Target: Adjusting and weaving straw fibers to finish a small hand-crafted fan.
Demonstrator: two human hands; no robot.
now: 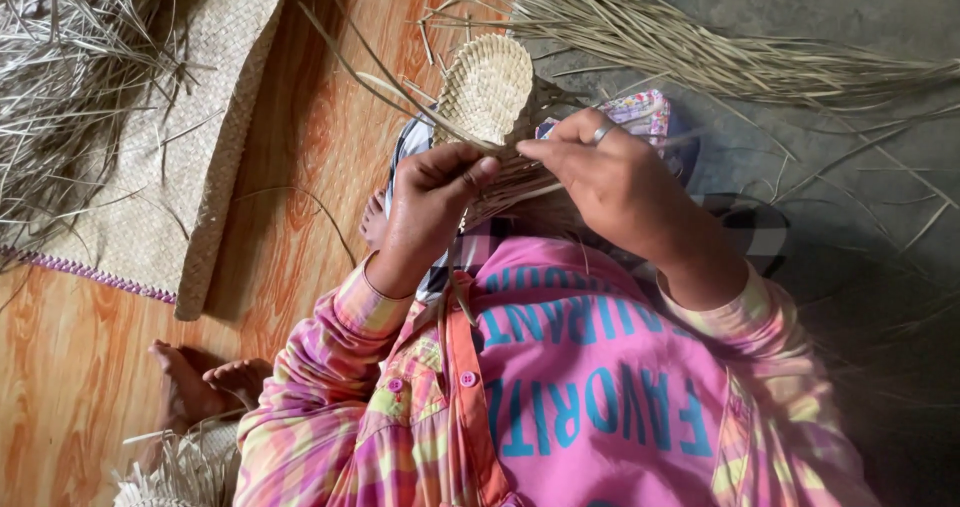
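**Hands on a half-woven straw piece, seen from above**

Pink shirt with blue lettering fills the bottom of the view, nearest the camera, worn under an open plaid overshirt in pink and yellow. Both arms reach forward from it.

Position: the woven piece sits just beyond the hands, over the lap. Its finished rounded end points away from the body; its unfinished end, a bunch of loose strips, runs back between the two hands.

Grip, left hand: fingers curled in tight, thumb and fingertips pinched on the loose strips at the base of the weave. Closed, holding.

Grip, right hand: fingers bent down onto the same bunch from the other side, fingertips meeting the left thumb. A ring shows on one finger. Whether the fingers close fully around the strips cannot be told; they press on them at least.

Appearance: pale tan, tight checker weave, oval outline, edge neatly turned. A few long strips stick out toward the upper left.

Surroundings: a large woven mat with a purple-trimmed edge lies on the orange wood-grain floor to the left. A long sheaf of dry straw lies on the grey floor at the top right. Bare feet rest at lower left.
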